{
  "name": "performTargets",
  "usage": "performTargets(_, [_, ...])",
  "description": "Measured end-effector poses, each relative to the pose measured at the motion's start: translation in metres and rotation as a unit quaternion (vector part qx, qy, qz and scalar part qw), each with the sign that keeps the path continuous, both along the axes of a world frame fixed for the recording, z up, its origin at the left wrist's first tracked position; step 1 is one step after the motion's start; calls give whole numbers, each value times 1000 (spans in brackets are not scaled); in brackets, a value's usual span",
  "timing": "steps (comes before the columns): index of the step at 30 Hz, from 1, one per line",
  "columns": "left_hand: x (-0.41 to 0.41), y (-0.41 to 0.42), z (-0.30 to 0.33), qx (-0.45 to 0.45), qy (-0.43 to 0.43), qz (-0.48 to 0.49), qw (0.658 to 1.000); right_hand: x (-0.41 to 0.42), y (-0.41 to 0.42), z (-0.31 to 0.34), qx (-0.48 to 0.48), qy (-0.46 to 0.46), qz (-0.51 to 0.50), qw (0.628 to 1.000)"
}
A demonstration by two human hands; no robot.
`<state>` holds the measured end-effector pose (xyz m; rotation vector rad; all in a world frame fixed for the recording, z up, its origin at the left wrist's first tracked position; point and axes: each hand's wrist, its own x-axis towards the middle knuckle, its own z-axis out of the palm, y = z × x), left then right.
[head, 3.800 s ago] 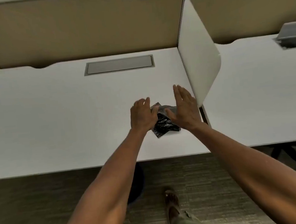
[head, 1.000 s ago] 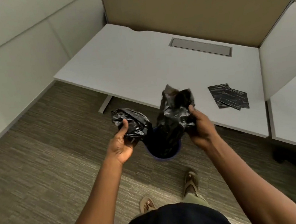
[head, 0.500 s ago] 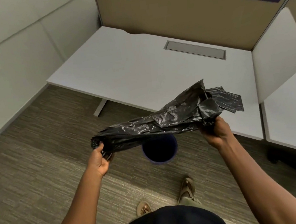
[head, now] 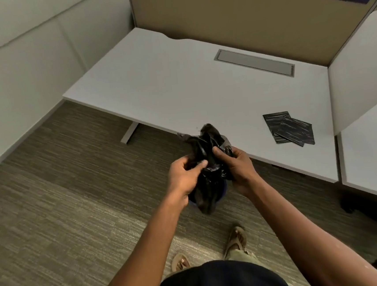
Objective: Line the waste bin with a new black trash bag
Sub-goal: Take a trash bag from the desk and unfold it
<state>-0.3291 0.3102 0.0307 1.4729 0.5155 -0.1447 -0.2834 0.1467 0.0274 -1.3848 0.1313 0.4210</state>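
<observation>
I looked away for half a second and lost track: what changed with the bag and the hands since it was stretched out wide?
The hands came together: the left hand moved right, the right hand moved left, gathering the black trash bag from a wide stretch into a bunch above the bin. Both hands kept their hold. The folded spare bags stayed put on the desk.
</observation>
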Motion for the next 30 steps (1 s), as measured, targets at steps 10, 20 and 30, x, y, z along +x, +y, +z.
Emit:
performTargets(10, [-5,29,-10,-289,-6,168,942,-5,-58,-19,-120,-38,-139,982])
performTargets(20, [11,22,9,-313,70,152,935,-16,-123,-41,-205,-74,-31,976])
performTargets(30, [51,-23,16,114,-72,-28,990,30,-54,15,-459,-364,264,766])
